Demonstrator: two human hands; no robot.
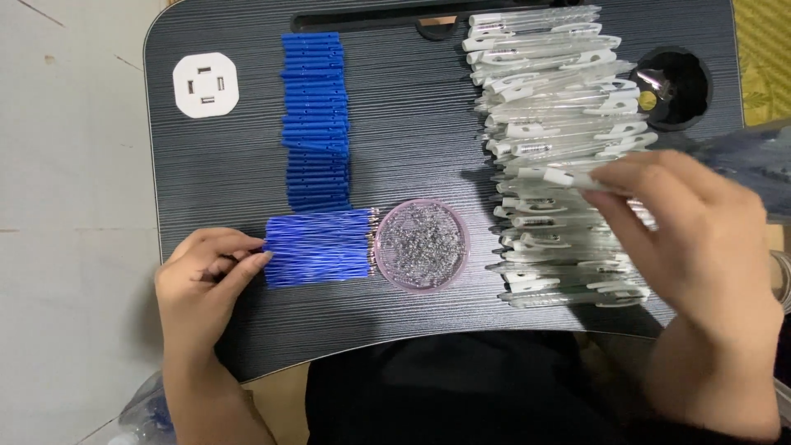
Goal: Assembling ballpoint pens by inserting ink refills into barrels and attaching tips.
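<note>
My left hand (202, 276) rests on the dark lap desk (412, 132), fingertips touching the left ends of a row of blue pen refills (317, 247). My right hand (692, 231) hovers over a long pile of clear pen barrels with white clips (552, 124) and pinches one clear barrel (568, 177) between thumb and fingers. A round pink-rimmed dish of small metal springs (422, 245) sits between the refills and the barrels. A stack of blue pen parts (315, 115) lies above the refills.
A white socket panel (206, 85) sits at the desk's far left corner. A round cup hole (671, 86) is at the far right, a slot (371, 18) runs along the back edge. A clear plastic bag (758, 161) lies at the right. Pale floor lies to the left.
</note>
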